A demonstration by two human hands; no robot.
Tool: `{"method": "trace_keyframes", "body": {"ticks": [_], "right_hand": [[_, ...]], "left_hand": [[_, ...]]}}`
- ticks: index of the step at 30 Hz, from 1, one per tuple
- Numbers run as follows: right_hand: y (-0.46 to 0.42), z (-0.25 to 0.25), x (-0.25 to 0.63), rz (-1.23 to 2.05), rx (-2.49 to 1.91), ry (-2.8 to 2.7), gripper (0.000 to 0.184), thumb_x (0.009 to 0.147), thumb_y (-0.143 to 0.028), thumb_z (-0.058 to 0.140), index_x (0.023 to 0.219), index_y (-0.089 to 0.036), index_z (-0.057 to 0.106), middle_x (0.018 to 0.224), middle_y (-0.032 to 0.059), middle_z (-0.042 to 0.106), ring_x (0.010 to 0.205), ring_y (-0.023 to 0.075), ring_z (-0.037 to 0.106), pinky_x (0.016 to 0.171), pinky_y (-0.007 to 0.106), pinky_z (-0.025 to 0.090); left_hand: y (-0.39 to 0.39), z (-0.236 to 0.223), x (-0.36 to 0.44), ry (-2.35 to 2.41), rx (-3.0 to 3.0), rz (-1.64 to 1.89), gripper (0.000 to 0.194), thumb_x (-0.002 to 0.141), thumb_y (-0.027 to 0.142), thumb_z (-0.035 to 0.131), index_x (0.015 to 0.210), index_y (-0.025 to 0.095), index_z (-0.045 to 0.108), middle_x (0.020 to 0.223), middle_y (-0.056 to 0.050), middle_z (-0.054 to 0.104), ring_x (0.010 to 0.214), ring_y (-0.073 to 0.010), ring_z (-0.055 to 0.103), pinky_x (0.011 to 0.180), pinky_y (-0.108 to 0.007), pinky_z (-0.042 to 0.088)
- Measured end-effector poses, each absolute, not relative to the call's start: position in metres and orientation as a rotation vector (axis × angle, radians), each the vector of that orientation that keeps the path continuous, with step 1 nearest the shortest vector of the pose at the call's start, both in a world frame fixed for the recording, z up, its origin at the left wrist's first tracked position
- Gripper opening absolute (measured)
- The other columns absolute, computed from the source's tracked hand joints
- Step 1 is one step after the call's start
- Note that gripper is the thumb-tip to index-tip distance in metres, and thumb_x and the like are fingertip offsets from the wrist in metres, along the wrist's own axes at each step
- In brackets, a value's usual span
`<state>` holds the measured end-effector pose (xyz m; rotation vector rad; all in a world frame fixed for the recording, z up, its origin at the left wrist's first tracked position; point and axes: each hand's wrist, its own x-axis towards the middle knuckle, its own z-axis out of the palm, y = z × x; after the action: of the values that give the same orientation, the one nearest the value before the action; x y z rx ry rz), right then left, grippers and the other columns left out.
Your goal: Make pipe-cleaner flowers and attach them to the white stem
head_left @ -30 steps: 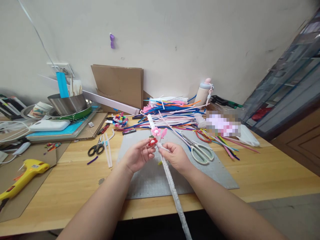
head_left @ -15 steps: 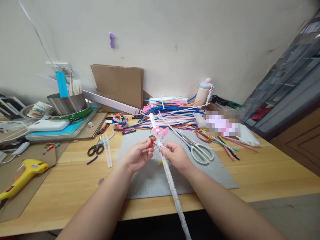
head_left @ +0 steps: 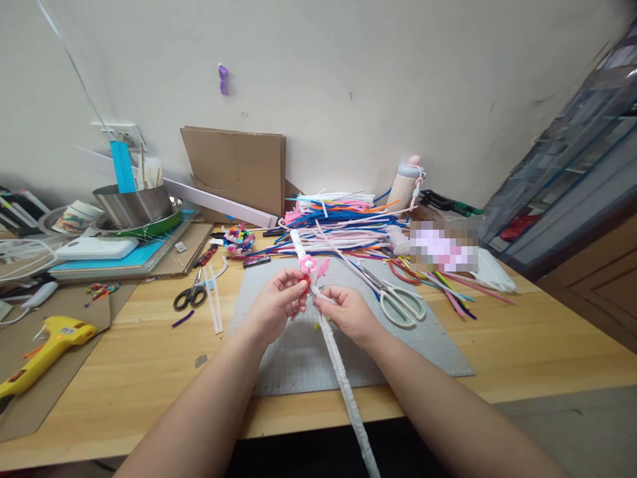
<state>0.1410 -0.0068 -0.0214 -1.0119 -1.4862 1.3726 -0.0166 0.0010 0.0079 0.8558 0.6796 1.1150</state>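
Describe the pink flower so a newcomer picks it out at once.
On the wooden table, find the grey cutting mat. Above it, the right hand grips a white-wrapped stick; the pink flower sits near its far end, just beyond the left hand. Rounded petals ring a white centre, unlike the narrow pink piece to its right.

Wrapped stick (head_left: pixel 342 376): matt, rough, wrinkly, mat'l unclear. Table (head_left: pixel 144 372): smooth wood, slt sheen. Bowl (head_left: pixel 133 207): shiny metal. Glue gun (head_left: pixel 52 341): glossy plstc. Upright sheets (head_left: pixel 239 169): matt cardbd.

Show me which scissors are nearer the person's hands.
The pale-handled scissors, just right of the right hand; the dark-handled pair lies farther off, left of the grey mat.
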Motion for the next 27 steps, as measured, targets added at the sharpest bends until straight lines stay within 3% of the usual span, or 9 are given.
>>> {"method": "trace_keyframes", "body": {"ticks": [4,9,14,20,27], "right_hand": [[-0.007,-0.02,0.141,1.341,-1.057,-1.481,0.029,0.073,-0.042,0.059,0.066,-0.016,0.049,0.052,-0.007,0.037,0.046,0.0059,0.028,0.045,0.021,0.021],[-0.007,-0.019,0.14,1.312,-1.063,-1.52,0.028,0.074,-0.042,0.058,0.067,-0.016,0.049,0.053,-0.0066,0.037,0.047,0.0061,0.029,0.045,0.021,0.021],[-0.008,-0.017,0.14,1.295,-1.079,-1.534,0.028,0.073,-0.042,0.058,0.067,-0.016,0.051,0.053,-0.006,0.038,0.047,0.0063,0.031,0.045,0.021,0.022],[-0.007,-0.018,0.139,1.301,-1.082,-1.524,0.029,0.073,-0.043,0.058,0.067,-0.016,0.051,0.053,-0.0061,0.039,0.046,0.0059,0.03,0.044,0.02,0.021],[-0.006,-0.022,0.139,1.297,-1.092,-1.513,0.028,0.073,-0.041,0.059,0.066,-0.016,0.049,0.053,-0.0061,0.04,0.047,0.006,0.031,0.045,0.02,0.022]], "left_hand": [[0.004,0.009,-0.021,0.657,0.534,0.98,0.017,0.08,0.023,0.057,0.088,0.009,0.06,0.068,-0.003,0.06,0.051,-0.0065,0.056,0.049,-0.016,0.049],[0.007,0.008,-0.028,0.672,0.364,0.766,0.018,0.082,0.024,0.053,0.083,0.007,0.06,0.065,-0.006,0.063,0.049,-0.008,0.058,0.044,-0.015,0.05],[0.004,0.011,-0.026,0.746,0.351,0.809,0.012,0.08,0.012,0.055,0.089,0.009,0.062,0.067,-0.006,0.066,0.054,-0.009,0.063,0.048,-0.014,0.052],[0.005,0.011,-0.023,0.752,0.35,0.847,0.013,0.082,0.016,0.054,0.085,0.007,0.062,0.068,-0.007,0.067,0.054,-0.0091,0.063,0.05,-0.015,0.054],[0.003,0.007,-0.023,0.792,0.57,0.953,0.014,0.07,0.006,0.064,0.083,0.011,0.06,0.066,-0.001,0.064,0.052,-0.0071,0.061,0.049,-0.014,0.051]]}}
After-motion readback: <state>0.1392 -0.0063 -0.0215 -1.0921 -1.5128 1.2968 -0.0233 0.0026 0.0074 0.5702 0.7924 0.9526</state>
